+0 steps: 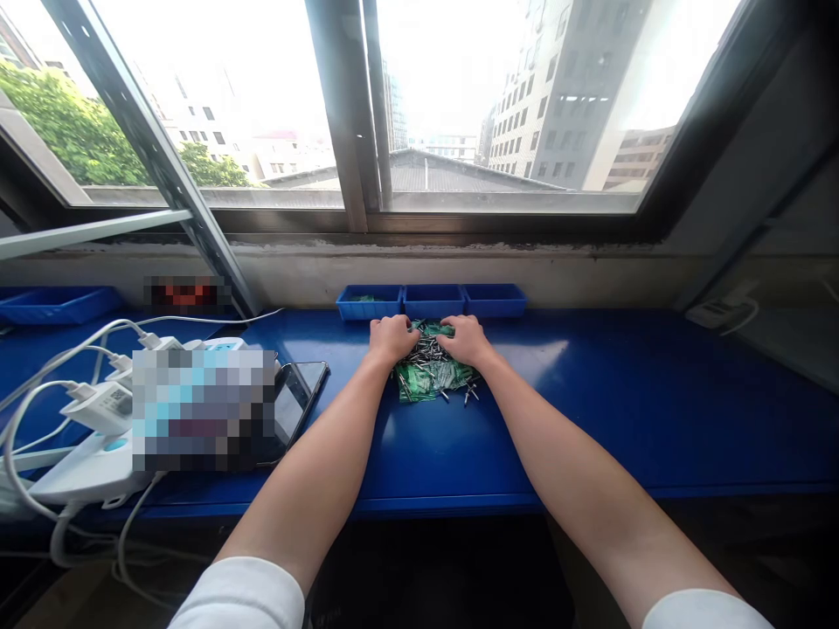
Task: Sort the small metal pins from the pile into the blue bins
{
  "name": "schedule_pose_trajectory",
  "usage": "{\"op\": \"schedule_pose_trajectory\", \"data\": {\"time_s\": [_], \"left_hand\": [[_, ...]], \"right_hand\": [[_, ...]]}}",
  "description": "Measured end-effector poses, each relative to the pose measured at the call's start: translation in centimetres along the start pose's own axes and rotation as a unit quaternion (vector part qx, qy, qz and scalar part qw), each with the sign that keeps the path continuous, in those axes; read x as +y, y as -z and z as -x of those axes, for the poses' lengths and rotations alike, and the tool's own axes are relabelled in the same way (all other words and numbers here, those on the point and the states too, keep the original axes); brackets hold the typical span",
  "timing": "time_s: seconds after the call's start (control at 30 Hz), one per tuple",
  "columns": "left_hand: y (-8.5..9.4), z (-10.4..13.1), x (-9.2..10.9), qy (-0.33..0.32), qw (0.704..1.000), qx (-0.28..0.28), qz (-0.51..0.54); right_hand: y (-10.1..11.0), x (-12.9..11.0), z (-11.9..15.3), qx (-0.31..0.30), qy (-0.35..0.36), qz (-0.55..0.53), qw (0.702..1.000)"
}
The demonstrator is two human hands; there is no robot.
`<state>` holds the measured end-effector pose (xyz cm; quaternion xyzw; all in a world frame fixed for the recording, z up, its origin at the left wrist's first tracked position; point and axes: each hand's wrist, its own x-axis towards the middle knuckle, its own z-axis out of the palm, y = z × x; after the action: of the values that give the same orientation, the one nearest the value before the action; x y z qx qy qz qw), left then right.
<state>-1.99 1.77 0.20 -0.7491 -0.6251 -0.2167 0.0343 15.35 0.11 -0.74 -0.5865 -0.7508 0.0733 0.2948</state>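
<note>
A pile of small metal parts (429,349) lies with green plastic packets (419,382) on the blue table. At the pile's left edge is my left hand (391,339), its thumb apart from the curled fingers and touching the pile. My right hand (468,341) rests against the right edge in the same way, thumb toward the parts. The fingertips of both hands are partly hidden, and neither hand lifts anything that I can see. A few metal parts lie loose at the pile's lower right.
Three joined blue bins (433,300) stand behind the pile, the left one with something green inside. To the left are a phone (301,397), a white power strip (92,467) with plugs and cables, and another blue tray (62,304). The table's front edge (452,504) runs below my forearms.
</note>
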Motion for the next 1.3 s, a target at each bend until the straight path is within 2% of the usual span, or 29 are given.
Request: {"op": "schedule_pose_trajectory", "data": {"time_s": [0.23,0.37,0.47,0.57,0.63,0.73,0.8,0.9,1.0,1.17,1.3], "left_hand": [[1.4,0.6,0.8,-0.046,0.996,0.052,-0.050],[2.2,0.7,1.3,-0.038,0.995,0.097,-0.006],[2.3,0.7,1.6,-0.047,0.990,0.115,0.074],[2.2,0.7,1.9,-0.076,0.975,0.119,0.170],[2.0,0.8,2.0,-0.084,0.963,0.123,0.223],[1.9,0.8,2.2,-0.070,0.950,0.112,0.283],[1.9,0.9,2.3,-0.058,0.941,0.097,0.319],[2.0,1.0,2.2,-0.070,0.924,0.079,0.367],[1.9,1.2,1.9,-0.120,0.914,0.066,0.382],[1.8,1.3,1.6,-0.161,0.923,0.069,0.343],[1.8,1.2,1.7,-0.159,0.926,0.077,0.335]], "right_hand": [[-0.1,0.1,-0.1,0.008,0.012,-0.001,1.000],[-0.1,0.0,-0.1,0.030,0.018,-0.016,0.999],[0.2,-0.4,0.0,0.064,0.030,-0.064,0.995],[0.6,-0.9,0.1,0.088,0.041,-0.157,0.983],[0.8,-1.1,0.1,0.079,0.045,-0.243,0.966],[1.0,-1.1,-0.1,0.049,0.034,-0.339,0.939],[1.0,-1.0,-0.3,0.053,0.023,-0.367,0.928],[0.9,-0.6,-0.5,0.084,0.020,-0.388,0.918],[0.7,-0.3,-0.7,0.103,0.018,-0.377,0.920],[0.6,-0.1,-0.8,0.149,0.029,-0.349,0.925],[0.7,-0.1,-0.7,0.135,0.030,-0.350,0.927]]}}
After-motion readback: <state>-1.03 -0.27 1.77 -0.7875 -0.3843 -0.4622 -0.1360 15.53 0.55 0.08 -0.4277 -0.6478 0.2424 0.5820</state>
